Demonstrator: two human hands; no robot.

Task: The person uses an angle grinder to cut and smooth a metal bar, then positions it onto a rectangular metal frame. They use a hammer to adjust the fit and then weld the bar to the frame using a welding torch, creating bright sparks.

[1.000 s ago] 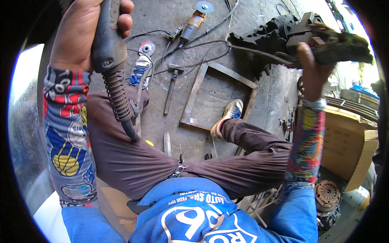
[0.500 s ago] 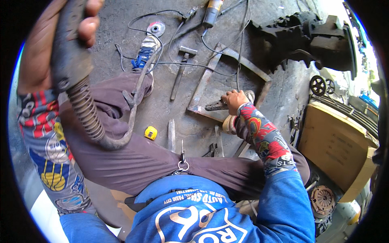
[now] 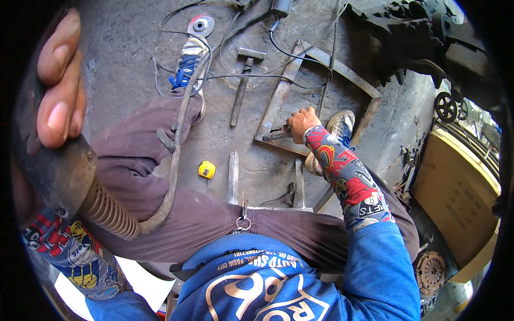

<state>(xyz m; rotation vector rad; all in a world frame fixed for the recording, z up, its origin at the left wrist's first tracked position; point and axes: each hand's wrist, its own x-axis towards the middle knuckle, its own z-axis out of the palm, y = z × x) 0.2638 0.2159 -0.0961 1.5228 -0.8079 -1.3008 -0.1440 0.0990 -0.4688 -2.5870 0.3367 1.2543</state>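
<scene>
Close to the view at the left, my left hand is closed around the black handle of what looks like a welding torch. A coiled spring sleeve covers its tail, and its thick cable runs over my left leg. The torch's front end is not visible. My right hand grips a dark clamp-like tool, partly covered by the fingers. This tool lies at the near-left corner of a square steel frame on the floor. My right shoe is inside the frame.
A hammer lies left of the frame, with a yellow tape measure and steel bars nearer me. Cables cross the floor by a power tool and a disc. A cardboard box and dark machinery stand right.
My left hand and the torch have moved left and lower, toward the view's edge. The view has shifted slightly. My right hand stays on the clamp-like tool at the frame's corner.
</scene>
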